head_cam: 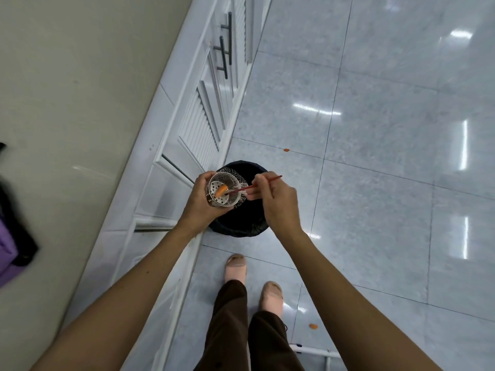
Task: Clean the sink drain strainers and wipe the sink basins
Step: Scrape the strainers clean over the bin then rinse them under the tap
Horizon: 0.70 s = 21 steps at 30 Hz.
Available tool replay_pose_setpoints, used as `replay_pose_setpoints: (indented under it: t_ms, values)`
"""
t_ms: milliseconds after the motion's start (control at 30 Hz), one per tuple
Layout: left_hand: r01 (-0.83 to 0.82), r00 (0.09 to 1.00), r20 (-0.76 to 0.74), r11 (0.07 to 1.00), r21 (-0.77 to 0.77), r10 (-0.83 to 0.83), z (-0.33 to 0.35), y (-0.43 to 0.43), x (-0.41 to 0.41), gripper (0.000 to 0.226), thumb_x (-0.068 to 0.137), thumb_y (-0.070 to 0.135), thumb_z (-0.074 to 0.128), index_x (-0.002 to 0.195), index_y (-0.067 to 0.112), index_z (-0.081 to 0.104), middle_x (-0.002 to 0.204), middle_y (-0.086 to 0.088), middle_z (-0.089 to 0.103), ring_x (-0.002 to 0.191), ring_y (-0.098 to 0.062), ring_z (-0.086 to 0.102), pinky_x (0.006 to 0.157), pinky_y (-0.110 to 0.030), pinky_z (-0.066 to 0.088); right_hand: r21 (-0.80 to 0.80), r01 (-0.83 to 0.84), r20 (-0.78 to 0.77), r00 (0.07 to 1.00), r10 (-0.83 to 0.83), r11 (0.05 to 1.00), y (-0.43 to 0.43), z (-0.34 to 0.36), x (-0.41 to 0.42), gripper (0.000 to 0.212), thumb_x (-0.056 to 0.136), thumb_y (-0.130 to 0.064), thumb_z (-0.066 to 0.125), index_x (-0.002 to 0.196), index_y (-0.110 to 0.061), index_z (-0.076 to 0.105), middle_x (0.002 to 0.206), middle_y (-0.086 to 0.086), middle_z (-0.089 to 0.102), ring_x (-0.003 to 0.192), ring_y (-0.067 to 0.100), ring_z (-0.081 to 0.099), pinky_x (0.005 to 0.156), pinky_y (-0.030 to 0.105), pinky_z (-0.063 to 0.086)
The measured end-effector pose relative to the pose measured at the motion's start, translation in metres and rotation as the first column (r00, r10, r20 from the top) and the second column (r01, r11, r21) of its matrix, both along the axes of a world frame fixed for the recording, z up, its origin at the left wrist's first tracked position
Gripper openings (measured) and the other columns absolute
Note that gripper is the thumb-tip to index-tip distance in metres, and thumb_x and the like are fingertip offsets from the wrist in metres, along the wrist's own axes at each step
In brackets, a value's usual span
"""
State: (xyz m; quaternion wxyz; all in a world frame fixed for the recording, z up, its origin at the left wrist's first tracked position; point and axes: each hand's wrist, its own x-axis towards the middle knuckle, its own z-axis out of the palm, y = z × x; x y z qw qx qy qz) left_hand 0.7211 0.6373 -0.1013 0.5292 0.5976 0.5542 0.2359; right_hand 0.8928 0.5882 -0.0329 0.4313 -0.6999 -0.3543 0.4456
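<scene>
Hands: left hand (201,202) grips strainer (221,190); right hand (276,199) pinches chopstick (254,184).
Carrot piece (221,190): inside strainer, at chopstick tip.
Bin (241,226): right below.

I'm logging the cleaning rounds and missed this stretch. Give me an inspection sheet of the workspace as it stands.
Surface: grey tiled floor, glossy with light reflections; pale countertop at left.
Job's things: metal strainer held over a black-lined bin, an orange scrap inside it; mesh net hanging at its rim.
Clutter: orange bits on the floor and.
Grippers: left hand wrapped around the strainer; right hand poking the scrap with red chopsticks.
Cables: nothing seen.
Surroundings: white louvred cabinet doors with dark handles; blurred purple and black object at left edge.
</scene>
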Motion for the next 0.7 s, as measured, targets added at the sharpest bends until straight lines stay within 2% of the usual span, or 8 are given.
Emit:
replay_pose_setpoints:
  t_ms: [67, 133, 233, 333, 400, 500, 567, 700]
  values:
    - [0.023, 0.999, -0.032, 0.999, 0.042, -0.022, 0.004, 0.0, 0.001, 0.084, 0.054, 0.022, 0.09, 0.122, 0.029, 0.041, 0.125, -0.001, 0.051, 0.113, -0.011, 0.054, 0.094, -0.023, 0.046, -0.005, -0.043, -0.002, 0.999, 0.043, 0.999, 0.0, -0.003, -0.003, 0.016, 0.099, -0.024, 0.05, 0.093, -0.017, 0.063, 0.08, 0.002, 0.074, 0.076, 0.013, 0.072, 0.08, 0.028, 0.057]
    - [0.072, 0.995, -0.081, 0.991, 0.115, -0.063, 0.01, 0.0, 0.002, 0.082, 0.057, 0.014, 0.09, 0.122, 0.03, 0.042, 0.121, 0.004, 0.044, 0.109, -0.004, 0.05, 0.094, -0.017, 0.043, 0.014, -0.039, -0.006, 0.999, 0.039, 0.999, 0.001, -0.005, -0.005, 0.016, 0.099, -0.023, 0.051, 0.096, -0.017, 0.065, 0.08, -0.002, 0.073, 0.078, 0.008, 0.072, 0.082, 0.025, 0.057]
    - [0.185, 0.975, -0.158, 0.968, 0.171, -0.159, 0.015, 0.0, 0.001, 0.09, 0.059, 0.011, 0.089, 0.132, 0.026, 0.039, 0.12, 0.008, 0.037, 0.108, 0.0, 0.047, 0.095, -0.016, 0.043, 0.014, -0.094, 0.032, 0.995, 0.094, 0.995, 0.003, -0.006, -0.007, 0.016, 0.098, -0.021, 0.053, 0.1, -0.014, 0.067, 0.081, -0.007, 0.071, 0.076, -0.002, 0.069, 0.079, 0.015, 0.054]
    - [0.214, 0.959, -0.223, 0.962, 0.169, -0.175, 0.02, 0.0, -0.001, 0.105, 0.062, 0.014, 0.087, 0.144, 0.032, 0.023, 0.119, 0.008, 0.032, 0.101, 0.0, 0.047, 0.081, -0.01, 0.044, -0.025, -0.198, 0.118, 0.973, 0.2, 0.98, 0.003, -0.006, -0.008, 0.018, 0.099, -0.022, 0.05, 0.099, -0.015, 0.067, 0.089, 0.001, 0.074, 0.078, 0.001, 0.068, 0.079, 0.014, 0.053]
    - [0.278, 0.936, -0.283, 0.934, 0.223, -0.211, 0.024, -0.001, -0.002, 0.104, 0.066, 0.017, 0.085, 0.145, 0.038, 0.022, 0.118, 0.007, 0.03, 0.091, -0.004, 0.054, 0.076, -0.015, 0.05, -0.046, -0.25, 0.156, 0.954, 0.255, 0.967, 0.003, -0.006, -0.008, 0.019, 0.099, -0.023, 0.049, 0.098, -0.015, 0.066, 0.089, 0.004, 0.074, 0.08, 0.007, 0.069, 0.082, 0.023, 0.056]
    - [0.37, 0.89, -0.383, 0.882, 0.291, -0.248, 0.029, 0.0, -0.001, 0.085, 0.066, 0.016, 0.084, 0.138, 0.032, 0.043, 0.122, -0.002, 0.034, 0.089, -0.015, 0.06, 0.079, -0.031, 0.056, -0.049, -0.289, 0.22, 0.931, 0.293, 0.956, 0.002, -0.007, -0.007, 0.022, 0.099, -0.026, 0.048, 0.102, -0.013, 0.066, 0.088, 0.006, 0.074, 0.083, 0.017, 0.07, 0.082, 0.037, 0.057]
    - [0.388, 0.871, -0.43, 0.871, 0.302, -0.239, 0.032, 0.003, 0.001, 0.077, 0.067, 0.013, 0.083, 0.134, 0.024, 0.048, 0.126, -0.008, 0.037, 0.093, -0.022, 0.062, 0.077, -0.033, 0.054, -0.027, -0.255, 0.2, 0.946, 0.255, 0.967, 0.003, -0.004, -0.007, 0.023, 0.1, -0.026, 0.048, 0.103, -0.013, 0.067, 0.089, 0.004, 0.074, 0.085, 0.016, 0.071, 0.082, 0.038, 0.057]
    - [0.444, 0.816, -0.539, 0.826, 0.347, -0.211, 0.037, 0.009, 0.007, 0.071, 0.07, 0.007, 0.079, 0.134, 0.007, 0.047, 0.13, -0.015, 0.042, 0.094, -0.03, 0.063, 0.072, -0.039, 0.055, 0.018, -0.193, 0.127, 0.974, 0.189, 0.981, 0.003, 0.001, -0.011, 0.022, 0.1, -0.025, 0.048, 0.105, -0.015, 0.067, 0.088, -0.006, 0.071, 0.089, 0.009, 0.07, 0.085, 0.036, 0.057]
